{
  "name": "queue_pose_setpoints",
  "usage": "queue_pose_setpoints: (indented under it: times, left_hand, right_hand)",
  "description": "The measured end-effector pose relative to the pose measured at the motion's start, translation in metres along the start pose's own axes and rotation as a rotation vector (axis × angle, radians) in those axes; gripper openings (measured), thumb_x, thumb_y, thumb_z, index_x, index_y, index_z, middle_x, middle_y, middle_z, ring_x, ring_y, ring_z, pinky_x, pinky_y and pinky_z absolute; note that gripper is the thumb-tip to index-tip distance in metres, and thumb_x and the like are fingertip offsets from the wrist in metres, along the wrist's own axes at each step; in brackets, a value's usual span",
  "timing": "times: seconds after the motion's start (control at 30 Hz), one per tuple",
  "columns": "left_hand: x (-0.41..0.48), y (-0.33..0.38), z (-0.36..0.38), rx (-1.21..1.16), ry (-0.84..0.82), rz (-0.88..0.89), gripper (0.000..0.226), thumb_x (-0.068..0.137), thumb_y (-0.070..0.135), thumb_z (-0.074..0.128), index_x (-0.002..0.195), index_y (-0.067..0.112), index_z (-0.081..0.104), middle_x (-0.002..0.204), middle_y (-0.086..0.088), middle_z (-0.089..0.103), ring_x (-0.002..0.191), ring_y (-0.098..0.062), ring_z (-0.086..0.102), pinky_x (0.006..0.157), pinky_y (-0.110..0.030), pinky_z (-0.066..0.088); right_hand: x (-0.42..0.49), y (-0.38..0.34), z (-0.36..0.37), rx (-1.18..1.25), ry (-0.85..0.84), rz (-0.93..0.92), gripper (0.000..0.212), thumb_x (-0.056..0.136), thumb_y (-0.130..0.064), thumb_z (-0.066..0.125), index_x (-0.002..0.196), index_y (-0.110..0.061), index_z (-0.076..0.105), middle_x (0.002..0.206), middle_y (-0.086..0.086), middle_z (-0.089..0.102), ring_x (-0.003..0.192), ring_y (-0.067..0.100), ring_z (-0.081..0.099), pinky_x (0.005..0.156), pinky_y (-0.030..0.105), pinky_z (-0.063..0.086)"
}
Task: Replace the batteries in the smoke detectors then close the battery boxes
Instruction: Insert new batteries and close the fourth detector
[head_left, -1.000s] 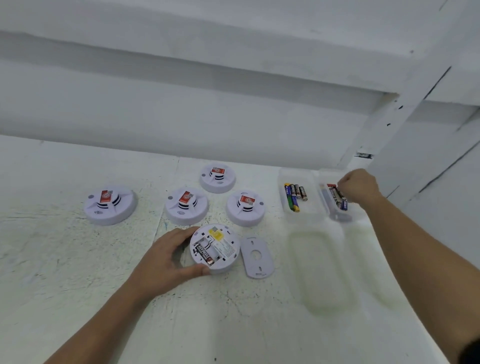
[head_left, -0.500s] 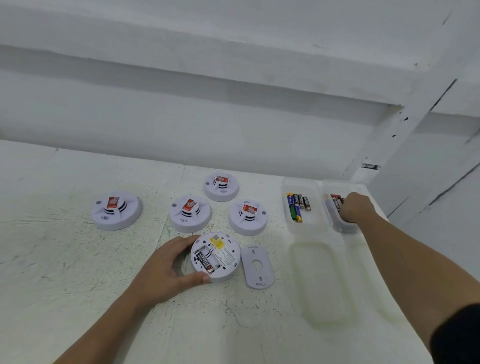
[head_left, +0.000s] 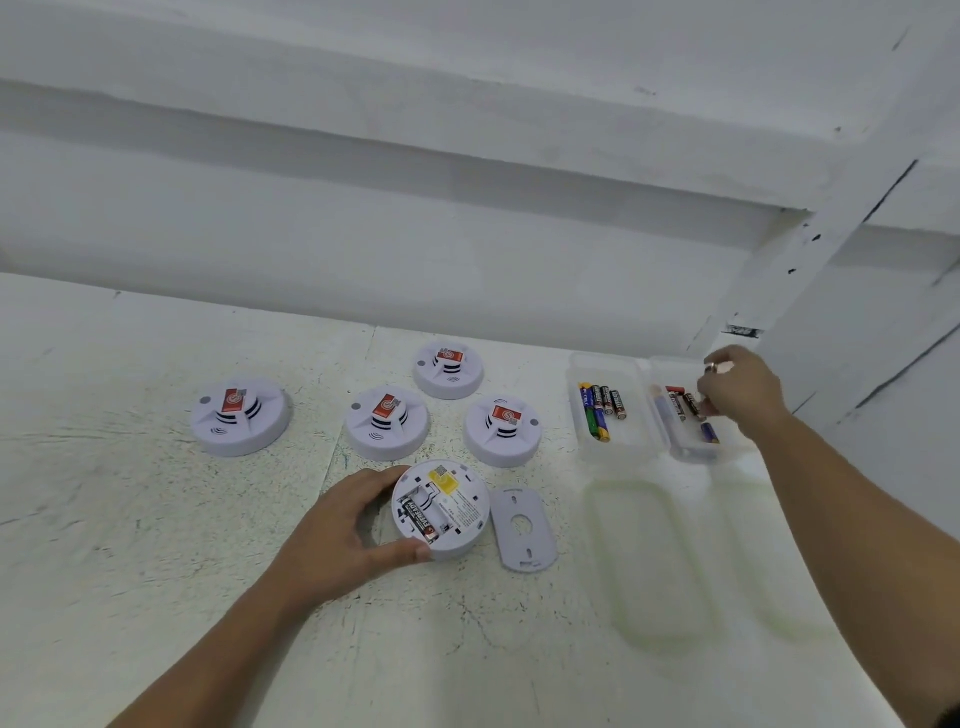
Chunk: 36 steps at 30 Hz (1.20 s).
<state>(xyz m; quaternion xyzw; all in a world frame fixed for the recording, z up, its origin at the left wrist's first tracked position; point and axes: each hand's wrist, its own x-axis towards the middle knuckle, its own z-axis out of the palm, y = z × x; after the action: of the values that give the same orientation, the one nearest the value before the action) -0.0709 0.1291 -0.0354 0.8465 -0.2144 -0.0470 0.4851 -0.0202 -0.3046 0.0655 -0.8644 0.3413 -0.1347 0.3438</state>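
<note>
Head view: left hand (head_left: 337, 535) grips detector (head_left: 460, 506) holding Eveready battery (head_left: 418, 519); right hand (head_left: 743, 389) grip unclear

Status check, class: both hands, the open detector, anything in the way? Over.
Left hand grips open detector, one battery seated. Right hand over right battery box, fingers among batteries, grasp unclear. Loose cover beside detector, nothing blocking.

Bare workshop-type space: scuffed, paint-speckled white table (head_left: 156, 571) stood against plain white-painted wall (head_left: 363, 234) and post (head_left: 810, 260).
</note>
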Motion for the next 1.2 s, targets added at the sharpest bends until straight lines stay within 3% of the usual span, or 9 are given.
queue_pose_setpoints:
  times: [0.1,0.23,0.33,0.5,0.67,0.83,0.97,1.07,1.2]
  left_hand:
    - [0.000,-0.002,-0.001,0.018,-0.006,0.008,0.077,0.053,0.073,0.074,0.123,0.050,0.052,0.115,0.028,0.058,0.109,0.002,0.054,0.089,-0.027,0.048]
    - [0.001,-0.001,-0.002,0.020,-0.012,0.027,0.072,0.054,0.071,0.075,0.120,0.057,0.050,0.113,0.028,0.058,0.107,0.002,0.055,0.087,-0.026,0.048]
    - [0.002,-0.003,-0.003,0.025,-0.018,0.030,0.074,0.055,0.071,0.075,0.123,0.054,0.050,0.112,0.028,0.057,0.107,0.001,0.055,0.088,-0.028,0.048]
    - [0.002,-0.005,-0.004,0.038,-0.032,0.045,0.075,0.058,0.071,0.075,0.126,0.050,0.050,0.112,0.026,0.058,0.107,0.001,0.054,0.089,-0.030,0.048]
    - [0.003,-0.005,-0.004,0.051,-0.033,0.081,0.070,0.059,0.070,0.074,0.123,0.053,0.048,0.109,0.023,0.059,0.102,0.001,0.054,0.086,-0.031,0.049]
    - [0.004,-0.009,-0.003,0.059,-0.039,0.075,0.075,0.060,0.071,0.072,0.127,0.046,0.050,0.107,0.022,0.059,0.101,-0.002,0.054,0.084,-0.033,0.049]
    - [0.005,-0.011,-0.003,0.097,-0.039,0.081,0.077,0.060,0.074,0.068,0.128,0.042,0.050,0.109,0.022,0.059,0.101,0.001,0.052,0.086,-0.028,0.047]
    - [0.006,-0.013,-0.003,0.117,-0.046,0.074,0.079,0.060,0.078,0.065,0.128,0.040,0.049,0.109,0.022,0.058,0.101,0.002,0.051,0.087,-0.027,0.045]
    - [0.008,-0.015,-0.002,0.146,-0.047,0.104,0.083,0.061,0.080,0.064,0.130,0.036,0.049,0.110,0.021,0.057,0.101,0.000,0.052,0.088,-0.030,0.045]
  right_hand:
    - [-0.023,-0.021,-0.005,0.167,0.060,-0.086,0.027,0.083,-0.002,0.051,0.106,-0.017,0.055,0.089,0.008,0.061,0.057,0.023,0.063,0.057,0.025,0.045]
    - [-0.064,-0.054,0.001,0.222,0.067,-0.288,0.023,0.086,-0.011,0.056,0.106,-0.023,0.054,0.076,0.006,0.063,0.063,0.022,0.064,0.060,0.023,0.047]
    - [-0.100,-0.077,0.015,0.351,-0.080,-0.338,0.021,0.088,-0.013,0.059,0.103,-0.027,0.056,0.075,0.004,0.063,0.062,0.021,0.068,0.064,0.029,0.052]
    - [-0.161,-0.098,0.053,0.413,-0.440,-0.407,0.023,0.084,-0.005,0.067,0.102,-0.018,0.060,0.079,0.013,0.067,0.063,0.022,0.068,0.059,0.036,0.057]
    - [-0.200,-0.092,0.096,0.212,-0.715,-0.475,0.024,0.081,-0.019,0.073,0.099,-0.026,0.060,0.075,-0.002,0.071,0.072,0.007,0.067,0.068,0.024,0.049]
    - [-0.216,-0.084,0.112,0.194,-0.743,-0.423,0.025,0.080,-0.024,0.074,0.101,-0.024,0.061,0.076,-0.012,0.068,0.074,-0.006,0.064,0.062,0.005,0.043]
    - [-0.221,-0.076,0.118,0.183,-0.687,-0.437,0.021,0.077,-0.023,0.075,0.095,-0.024,0.064,0.088,-0.009,0.071,0.084,-0.004,0.064,0.076,0.021,0.051]
    - [-0.223,-0.075,0.118,0.206,-0.672,-0.441,0.017,0.076,-0.016,0.076,0.088,-0.023,0.066,0.085,-0.013,0.070,0.084,-0.006,0.063,0.073,0.014,0.048]
    - [-0.227,-0.076,0.121,0.193,-0.646,-0.459,0.028,0.074,-0.011,0.076,0.077,-0.036,0.062,0.081,-0.018,0.066,0.079,-0.011,0.059,0.071,0.009,0.047]
